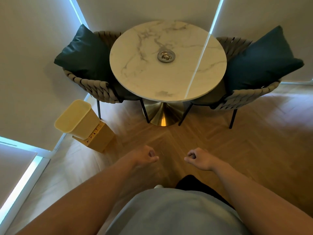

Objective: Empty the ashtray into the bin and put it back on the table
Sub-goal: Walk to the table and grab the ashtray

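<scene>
ashtray on table, well beyond empty fisted hands

Two woven rope chairs, one at left and one at right, on thin black legs. Each carries a dark teal cushion, left cushion and right cushion, propped upright against the backrest. Herringbone wood floor. Pale roller blinds drawn, daylight showing at their edges.
</scene>
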A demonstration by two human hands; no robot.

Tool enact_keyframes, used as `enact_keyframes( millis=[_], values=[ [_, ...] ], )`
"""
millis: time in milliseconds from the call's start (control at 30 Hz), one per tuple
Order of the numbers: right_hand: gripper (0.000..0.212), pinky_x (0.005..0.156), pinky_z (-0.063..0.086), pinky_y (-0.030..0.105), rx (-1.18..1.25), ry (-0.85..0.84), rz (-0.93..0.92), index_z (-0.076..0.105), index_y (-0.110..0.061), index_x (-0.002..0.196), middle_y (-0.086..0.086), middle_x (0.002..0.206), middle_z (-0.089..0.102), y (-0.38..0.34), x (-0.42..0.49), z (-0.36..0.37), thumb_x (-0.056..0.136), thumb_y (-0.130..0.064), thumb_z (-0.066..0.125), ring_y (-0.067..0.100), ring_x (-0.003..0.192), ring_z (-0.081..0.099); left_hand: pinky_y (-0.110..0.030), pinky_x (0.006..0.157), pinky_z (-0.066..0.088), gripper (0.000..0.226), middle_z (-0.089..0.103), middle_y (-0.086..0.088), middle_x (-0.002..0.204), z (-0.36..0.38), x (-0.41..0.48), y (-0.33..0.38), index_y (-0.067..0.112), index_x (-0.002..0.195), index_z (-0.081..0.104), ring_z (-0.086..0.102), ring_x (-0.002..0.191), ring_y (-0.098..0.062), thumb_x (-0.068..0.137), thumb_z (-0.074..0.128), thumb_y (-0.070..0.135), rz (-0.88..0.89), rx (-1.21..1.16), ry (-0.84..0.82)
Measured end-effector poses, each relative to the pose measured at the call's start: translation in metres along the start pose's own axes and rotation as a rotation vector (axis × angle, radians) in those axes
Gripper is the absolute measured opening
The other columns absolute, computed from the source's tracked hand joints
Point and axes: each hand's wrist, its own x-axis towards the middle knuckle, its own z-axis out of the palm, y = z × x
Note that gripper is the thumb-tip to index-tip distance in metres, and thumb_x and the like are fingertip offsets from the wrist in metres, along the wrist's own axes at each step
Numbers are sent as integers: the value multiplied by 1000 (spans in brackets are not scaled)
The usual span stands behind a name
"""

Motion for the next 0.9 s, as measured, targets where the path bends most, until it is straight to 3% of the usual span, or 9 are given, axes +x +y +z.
enact_keyframes(
  millis=[400, 900],
  values=[
    [52, 99, 48, 35, -21, -30, -22, 54, -12, 136, 7, 130, 61, -17, 63, -71, 95, -43, 56, 20, 117, 57, -37, 92, 51, 34, 65, 2, 115, -55, 59, 6, 25, 115, 63, 60, 101, -12, 93, 55, 50, -54, 17, 10],
    [54, 92, 49, 29, -127, -31, -84, 54, -14, 135, 6, 125, 62, -13, 153, -198, 93, -47, 57, 19, 112, 59, -39, 94, 50, 39, 64, 0, 119, -133, 154, 71, 23, 118, 64, 60, 104, -15, 93, 55, 51, -162, -33, 53]
  ],
)
